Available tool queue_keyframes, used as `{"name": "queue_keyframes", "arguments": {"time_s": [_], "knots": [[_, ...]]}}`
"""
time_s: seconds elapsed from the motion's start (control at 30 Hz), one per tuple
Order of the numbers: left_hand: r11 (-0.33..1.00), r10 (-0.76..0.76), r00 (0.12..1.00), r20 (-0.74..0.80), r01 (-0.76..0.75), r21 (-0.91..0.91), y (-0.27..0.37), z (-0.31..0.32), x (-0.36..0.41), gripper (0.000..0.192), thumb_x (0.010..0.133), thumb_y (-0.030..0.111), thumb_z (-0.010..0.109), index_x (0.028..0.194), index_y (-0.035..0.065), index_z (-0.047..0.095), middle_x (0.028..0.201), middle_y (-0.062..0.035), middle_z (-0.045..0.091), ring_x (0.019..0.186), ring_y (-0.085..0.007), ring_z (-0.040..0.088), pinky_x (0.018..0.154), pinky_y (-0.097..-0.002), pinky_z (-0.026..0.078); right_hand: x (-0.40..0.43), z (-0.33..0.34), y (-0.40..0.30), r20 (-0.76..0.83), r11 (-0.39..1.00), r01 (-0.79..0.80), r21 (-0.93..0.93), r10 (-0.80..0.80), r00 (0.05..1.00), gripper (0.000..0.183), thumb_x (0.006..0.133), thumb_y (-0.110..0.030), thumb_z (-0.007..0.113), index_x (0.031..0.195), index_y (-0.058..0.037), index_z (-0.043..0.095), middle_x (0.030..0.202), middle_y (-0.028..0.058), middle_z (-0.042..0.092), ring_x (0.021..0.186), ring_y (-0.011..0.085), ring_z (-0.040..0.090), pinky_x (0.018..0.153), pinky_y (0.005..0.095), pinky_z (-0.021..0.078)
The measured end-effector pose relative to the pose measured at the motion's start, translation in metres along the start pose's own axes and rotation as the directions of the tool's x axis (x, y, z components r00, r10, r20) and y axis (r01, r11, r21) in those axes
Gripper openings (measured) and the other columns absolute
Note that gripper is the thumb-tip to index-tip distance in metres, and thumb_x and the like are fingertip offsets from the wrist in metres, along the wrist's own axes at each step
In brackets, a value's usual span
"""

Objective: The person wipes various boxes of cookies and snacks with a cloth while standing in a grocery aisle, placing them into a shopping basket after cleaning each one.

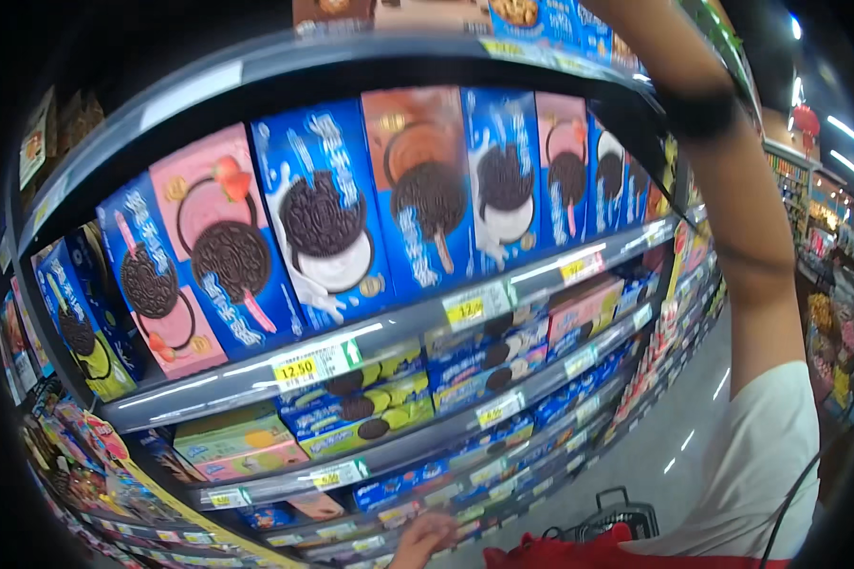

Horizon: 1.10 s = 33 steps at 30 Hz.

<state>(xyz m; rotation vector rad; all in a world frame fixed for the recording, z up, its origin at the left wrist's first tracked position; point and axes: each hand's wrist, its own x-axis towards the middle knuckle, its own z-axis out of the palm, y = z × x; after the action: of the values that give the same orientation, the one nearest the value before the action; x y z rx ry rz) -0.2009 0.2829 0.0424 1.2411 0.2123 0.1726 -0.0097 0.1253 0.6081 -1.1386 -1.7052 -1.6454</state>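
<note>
Tall boxes of chocolate sandwich cookies [324,213] stand side by side on a grey metal shelf [249,384], in blue, pink and brown designs. My left hand [430,533] hangs low at the bottom centre, near the lower shelves, its fingers loosely curled; whether it holds anything is not clear. My right arm stretches upward along the right side, past the upper shelf's edge, and the hand itself is out of view. Above the tall boxes, more cookie packages [516,14] stand on the upper shelf [398,50].
Lower shelves hold flat cookie packs [363,409] and a green and pink carton stack [235,444]. Price tags [317,364] line the shelf edges. A black shopping basket [623,519] with a raised handle is at the lower right, over the grey floor [655,434]. Shelving continues beyond.
</note>
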Motion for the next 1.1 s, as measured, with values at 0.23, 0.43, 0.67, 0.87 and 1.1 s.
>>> {"name": "queue_keyframes", "arguments": {"time_s": [0.23, 0.43, 0.67, 0.87, 1.1], "knots": [[0.963, -0.257, 0.924, 0.284, 0.219, 0.160, -0.003, 0.036, 0.053, 0.026, 0.091, 0.024, 0.063, 0.110, 0.0071, 0.060, 0.103, -0.0021, 0.065, 0.097, -0.0130, 0.061, 0.085, -0.0280, 0.049, -0.273, -0.032, -0.175, 0.645, 0.492, -0.578, 0.651, 0.045, 0.763, 0.016, 0.084, -0.008, 0.066, 0.097, 0.0020, 0.067, 0.095, 0.0108, 0.066, 0.070, 0.0252, 0.065, 0.058, 0.0330, 0.0507], [0.818, -0.563, 0.654, 0.506, 0.529, 0.227, -0.060, 0.081, 0.118, 0.019, 0.096, 0.018, 0.055, 0.110, 0.0056, 0.056, 0.105, -0.0088, 0.065, 0.093, -0.0168, 0.064, 0.079, -0.0282, 0.050, -0.319, -0.086, -0.261, 0.624, 0.143, -0.717, 0.682, 0.398, 0.673, 0.019, 0.091, -0.009, 0.057, 0.101, 0.0042, 0.065, 0.101, 0.0158, 0.064, 0.069, 0.0276, 0.063, 0.060, 0.0346, 0.0508], [0.718, -0.659, 0.468, 0.588, 0.625, 0.306, -0.103, 0.140, 0.109, 0.018, 0.095, 0.015, 0.050, 0.110, 0.0045, 0.056, 0.104, -0.0090, 0.065, 0.092, -0.0170, 0.064, 0.079, -0.0283, 0.050, -0.323, -0.135, -0.299, 0.482, 0.131, -0.733, 0.667, 0.674, 0.560, 0.025, 0.091, -0.011, 0.056, 0.109, 0.0056, 0.061, 0.103, 0.0180, 0.063, 0.075, 0.0283, 0.063, 0.067, 0.0358, 0.0509], [0.648, -0.734, 0.377, 0.566, 0.640, 0.413, -0.127, 0.156, 0.104, 0.018, 0.094, 0.014, 0.051, 0.109, 0.0049, 0.057, 0.103, -0.0085, 0.066, 0.091, -0.0163, 0.065, 0.078, -0.0279, 0.050, -0.329, -0.148, -0.314, 0.410, 0.146, -0.760, 0.633, 0.769, 0.489, 0.031, 0.092, -0.013, 0.055, 0.116, 0.0068, 0.057, 0.106, 0.0200, 0.062, 0.080, 0.0288, 0.063, 0.072, 0.0369, 0.0509], [0.479, -0.801, 0.198, 0.566, 0.779, 0.405, -0.210, 0.150, 0.162, 0.018, 0.095, 0.016, 0.053, 0.110, 0.0053, 0.056, 0.102, -0.0084, 0.064, 0.091, -0.0191, 0.065, 0.077, -0.0309, 0.052, -0.375, -0.163, -0.324, 0.360, 0.042, -0.816, 0.577, 0.883, 0.300, 0.039, 0.093, -0.015, 0.054, 0.124, 0.0082, 0.053, 0.109, 0.0223, 0.060, 0.085, 0.0295, 0.063, 0.078, 0.0381, 0.0510]]}}
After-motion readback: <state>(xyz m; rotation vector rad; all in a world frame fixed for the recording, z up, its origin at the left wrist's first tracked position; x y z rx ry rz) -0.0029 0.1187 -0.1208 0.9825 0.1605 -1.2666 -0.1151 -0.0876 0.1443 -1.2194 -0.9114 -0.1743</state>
